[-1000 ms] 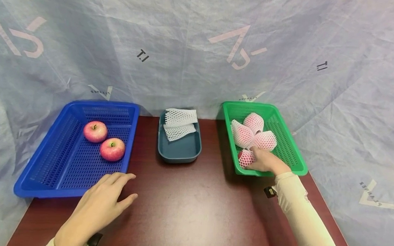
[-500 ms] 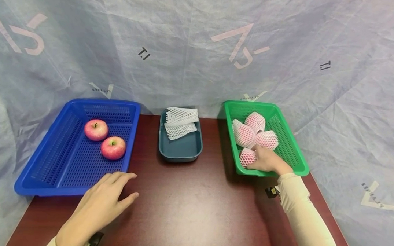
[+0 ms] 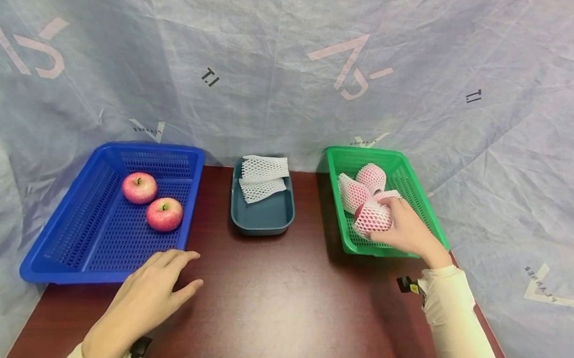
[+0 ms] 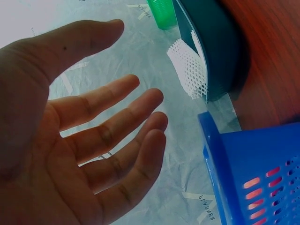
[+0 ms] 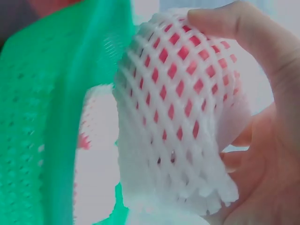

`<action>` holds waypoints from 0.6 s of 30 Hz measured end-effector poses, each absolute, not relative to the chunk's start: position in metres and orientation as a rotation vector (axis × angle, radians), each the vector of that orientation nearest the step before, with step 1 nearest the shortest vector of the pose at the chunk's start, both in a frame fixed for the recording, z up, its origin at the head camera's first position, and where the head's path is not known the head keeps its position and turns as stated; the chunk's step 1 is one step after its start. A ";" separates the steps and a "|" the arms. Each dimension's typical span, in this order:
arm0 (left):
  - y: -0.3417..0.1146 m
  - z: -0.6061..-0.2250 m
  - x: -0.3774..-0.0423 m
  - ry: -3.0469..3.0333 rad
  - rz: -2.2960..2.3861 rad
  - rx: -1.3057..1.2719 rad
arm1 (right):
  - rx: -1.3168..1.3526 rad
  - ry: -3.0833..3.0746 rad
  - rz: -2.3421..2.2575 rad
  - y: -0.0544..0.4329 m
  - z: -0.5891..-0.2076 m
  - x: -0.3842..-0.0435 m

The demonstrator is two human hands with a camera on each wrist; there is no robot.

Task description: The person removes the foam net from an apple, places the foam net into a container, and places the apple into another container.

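Observation:
My right hand (image 3: 405, 227) grips an apple in a white foam net (image 3: 374, 218), thumb on one side and fingers round the other. It is held above the near part of the green basket (image 3: 427, 209). In the right wrist view the netted apple (image 5: 183, 98) fills the middle, red skin showing through the mesh. Several more netted apples (image 3: 371, 177) lie behind it in the basket. My left hand (image 3: 149, 293) hovers with relaxed fingers by the near right corner of the blue basket (image 3: 71, 274), holding nothing. Two bare apples (image 3: 164, 214) sit in that basket.
Between the baskets stands a dark teal tray (image 3: 261, 220) with white foam nets (image 3: 264, 170) at its back end. All three containers rest on a dark reddish-brown table (image 3: 281, 307). A grey printed sheet (image 3: 272, 66) hangs right behind them.
My right hand has lifted the netted apple from the basket's near left corner, up and slightly right. The left hand has stayed in place.

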State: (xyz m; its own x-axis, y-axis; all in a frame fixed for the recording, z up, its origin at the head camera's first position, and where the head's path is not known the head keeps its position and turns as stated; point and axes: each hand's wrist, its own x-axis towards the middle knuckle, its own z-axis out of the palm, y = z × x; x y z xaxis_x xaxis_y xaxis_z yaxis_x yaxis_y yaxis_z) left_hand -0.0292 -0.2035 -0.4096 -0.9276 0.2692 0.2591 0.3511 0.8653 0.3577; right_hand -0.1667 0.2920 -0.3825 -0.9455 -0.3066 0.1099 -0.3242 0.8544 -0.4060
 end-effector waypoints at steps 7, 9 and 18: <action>-0.201 -0.409 -0.030 -2.854 -0.594 -0.479 | 0.682 -2.867 0.731 0.269 -0.369 -0.131; -0.201 -0.409 -0.030 -2.853 -0.595 -0.482 | 0.719 -2.845 0.752 0.260 -0.365 -0.119; -0.198 -0.411 -0.031 -2.856 -0.597 -0.495 | 0.913 -2.776 0.854 0.223 -0.363 -0.088</action>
State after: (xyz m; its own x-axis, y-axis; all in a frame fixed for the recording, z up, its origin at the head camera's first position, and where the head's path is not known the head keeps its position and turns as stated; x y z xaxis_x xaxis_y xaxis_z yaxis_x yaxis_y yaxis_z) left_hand -0.0311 -0.1982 -0.4111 -0.9280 0.2834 0.2419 0.3565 0.8640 0.3556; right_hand -0.0878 0.2228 -0.3627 -0.8158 -0.5186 0.2561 -0.5729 0.6635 -0.4812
